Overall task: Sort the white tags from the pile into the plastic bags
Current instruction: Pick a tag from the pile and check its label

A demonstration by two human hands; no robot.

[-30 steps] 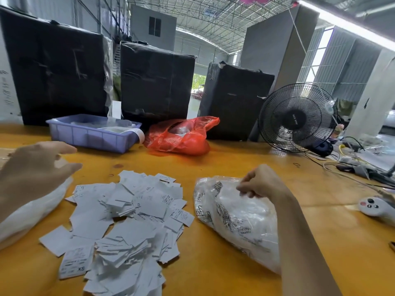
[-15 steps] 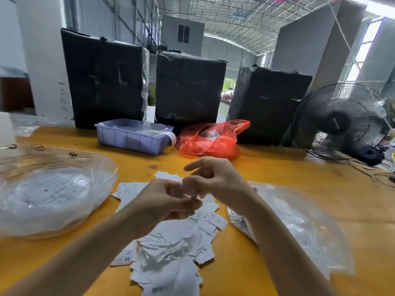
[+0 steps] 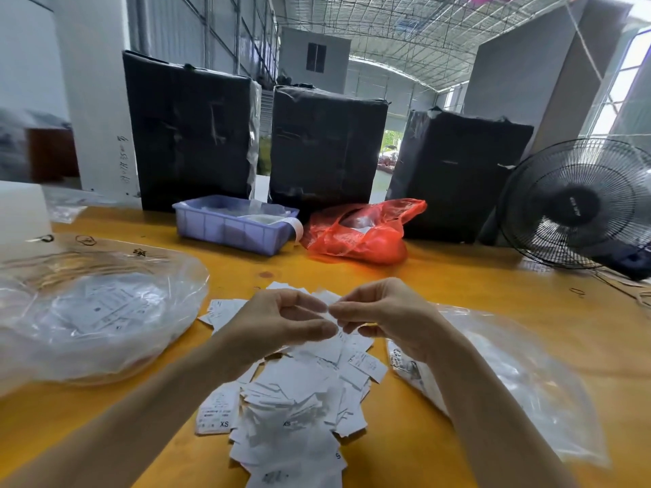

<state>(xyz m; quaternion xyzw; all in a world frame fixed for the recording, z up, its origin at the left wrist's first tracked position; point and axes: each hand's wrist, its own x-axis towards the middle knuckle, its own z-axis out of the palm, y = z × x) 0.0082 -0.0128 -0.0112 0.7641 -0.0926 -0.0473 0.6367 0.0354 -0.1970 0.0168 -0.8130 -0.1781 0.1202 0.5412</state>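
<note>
Both hands, left hand [image 3: 281, 322] and right hand [image 3: 384, 315], pinching one tag [image 3: 331, 313] above pile [image 3: 292, 399], probably reading size before bagging.

There is bare yellow table [image 3: 440, 276] in the middle of the frame, between the pile of white tags [image 3: 292, 392] and the things at the back. At the back, the purple tray [image 3: 232, 230], red bag [image 3: 359, 234] and fan [image 3: 577, 206] block the way. A puffy clear bag [image 3: 91, 311] fills the left, and a flat clear bag [image 3: 521, 378] covers the lower right.
</note>
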